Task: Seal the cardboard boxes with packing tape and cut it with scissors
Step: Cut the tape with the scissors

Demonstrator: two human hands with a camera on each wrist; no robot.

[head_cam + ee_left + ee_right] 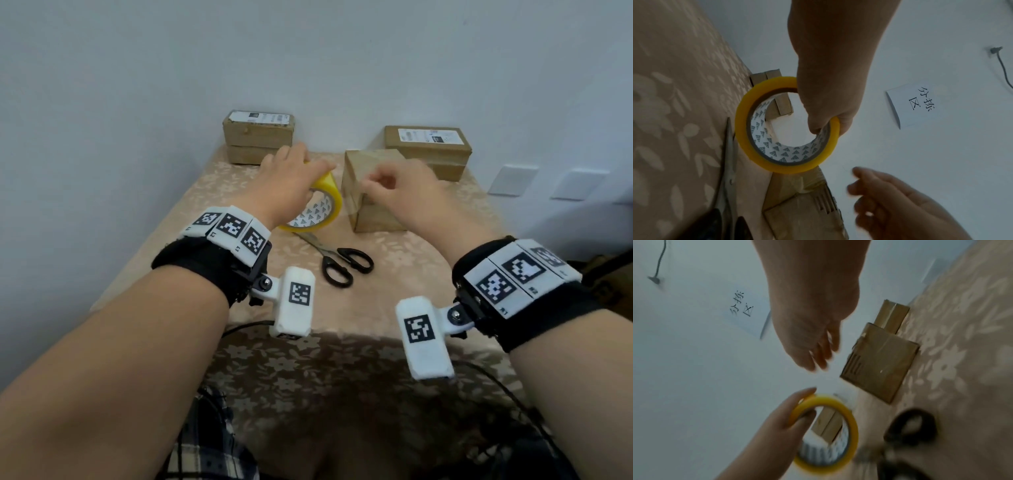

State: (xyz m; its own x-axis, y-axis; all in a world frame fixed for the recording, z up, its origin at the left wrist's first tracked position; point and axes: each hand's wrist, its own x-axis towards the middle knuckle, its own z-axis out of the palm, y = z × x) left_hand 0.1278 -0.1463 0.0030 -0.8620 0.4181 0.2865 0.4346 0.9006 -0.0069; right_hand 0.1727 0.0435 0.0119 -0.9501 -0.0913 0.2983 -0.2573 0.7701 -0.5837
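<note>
We see the yellow tape roll (322, 202) held up on edge just left of the small cardboard box (371, 192), which sits on the desk (428, 274) near its middle; clear tape already covers the box's top and runs down its near face; the left hand (291, 181) grasps the roll, thumb inside the patterned core and fingers (844, 128) curled over the outer rim; the right hand (397, 192) hovers over the box's near left edge with its fingers (818, 360) loosely curled and holding nothing we can make out, though it is blurred in the wrist views; black-handled scissors (337, 260) lie flat on the desk just in front of the roll, blades pointing under it; two stacked boxes (258, 137) stand at the far left against the wall, and another labelled stack (428, 150) stands at the far right behind the small box; a white paper sign (920, 102) with handwritten characters hangs on the wall.
</note>
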